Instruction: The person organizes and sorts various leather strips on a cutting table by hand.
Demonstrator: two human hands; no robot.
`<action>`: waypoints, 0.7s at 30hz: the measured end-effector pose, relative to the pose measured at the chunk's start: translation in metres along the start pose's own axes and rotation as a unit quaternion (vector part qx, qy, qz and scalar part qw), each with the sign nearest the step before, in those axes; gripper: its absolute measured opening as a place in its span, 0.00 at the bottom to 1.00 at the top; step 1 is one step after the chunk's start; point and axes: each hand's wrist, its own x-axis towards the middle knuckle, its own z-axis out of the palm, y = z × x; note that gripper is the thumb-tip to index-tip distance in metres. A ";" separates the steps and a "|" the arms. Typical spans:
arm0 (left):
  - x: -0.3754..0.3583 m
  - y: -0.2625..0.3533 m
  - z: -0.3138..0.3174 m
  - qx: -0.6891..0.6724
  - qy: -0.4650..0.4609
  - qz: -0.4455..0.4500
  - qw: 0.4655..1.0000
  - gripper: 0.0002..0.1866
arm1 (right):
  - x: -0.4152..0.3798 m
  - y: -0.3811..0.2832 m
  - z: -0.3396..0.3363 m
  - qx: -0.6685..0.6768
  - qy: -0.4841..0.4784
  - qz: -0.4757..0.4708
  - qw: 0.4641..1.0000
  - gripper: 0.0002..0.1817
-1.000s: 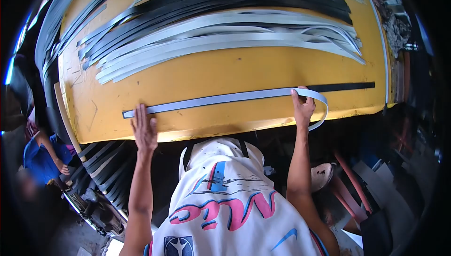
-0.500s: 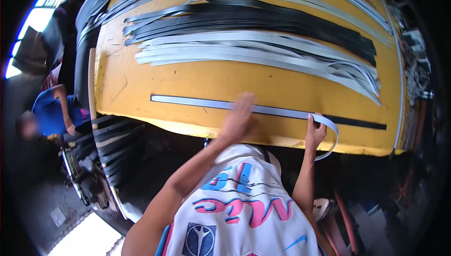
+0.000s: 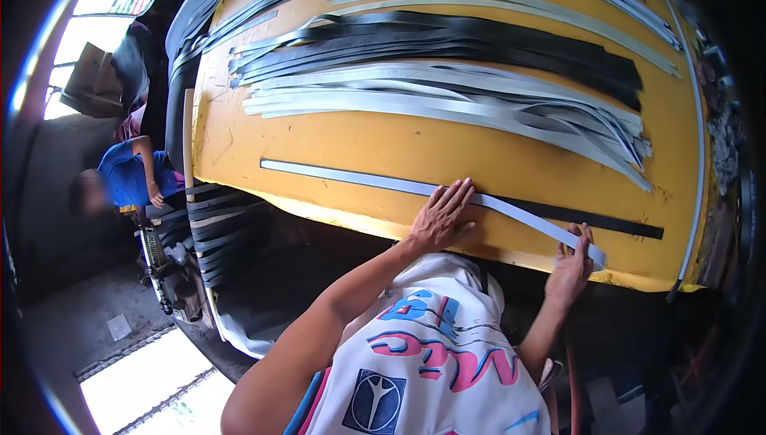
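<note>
A black strip [image 3: 610, 220] lies lengthwise near the front edge of the yellow table, with a white strip [image 3: 351, 178] laid over its left part. My left hand [image 3: 443, 216] rests flat on the white strip, fingers extended and close together. To the right of that hand the white strip leaves the black one and slants toward me. My right hand [image 3: 570, 267] pinches this free length between thumb and fingers near the table edge, its end curling past the fingertips.
Behind lie bundles of white strips [image 3: 359, 102] and black strips [image 3: 479, 40] on the yellow table [image 3: 319, 136]. More black strips [image 3: 219, 240] hang beside its left end. A person in blue [image 3: 132, 173] is at the far left, beyond the table.
My left hand has gone from a blur to lying flat, farther right along the strip. My right hand has drawn the white strip's free part right and toward me, straightening its loop.
</note>
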 end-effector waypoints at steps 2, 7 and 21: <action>0.002 0.000 -0.002 -0.008 -0.012 -0.005 1.000 0.44 | 0.007 -0.026 -0.019 -0.113 -0.018 0.005 0.993 0.21; 0.002 -0.007 0.004 -0.032 -0.009 -0.009 0.999 0.40 | 0.016 -0.050 -0.040 -0.255 -0.046 -0.090 0.962 0.16; 0.050 -0.005 0.007 -0.129 0.167 0.089 0.973 0.20 | 0.014 -0.062 -0.008 -0.332 -0.075 -0.141 0.930 0.12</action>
